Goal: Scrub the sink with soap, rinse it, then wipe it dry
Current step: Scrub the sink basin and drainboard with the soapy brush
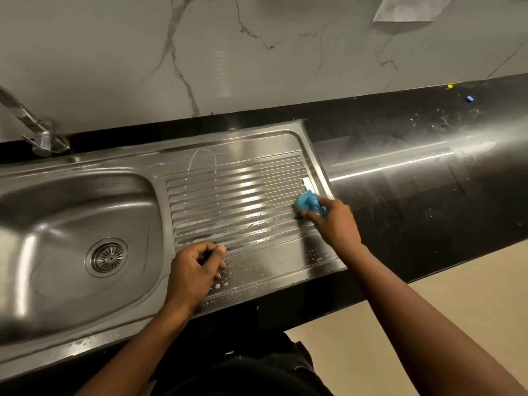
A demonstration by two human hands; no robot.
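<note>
The steel sink point(85, 166) sits in a black counter point(428, 178); I see its ribbed draining board point(237, 192) to the right of the basin point(71, 212), wet with soap bubbles point(257, 240); at the board's edge farthest from the basin, the right hand point(334, 221) grips a blue sponge point(308, 201) against the ribs; the left hand point(194, 270) rests just right of the basin, fingers curled, holding nothing I can see; the tap point(31, 121) stands behind the basin.
</note>
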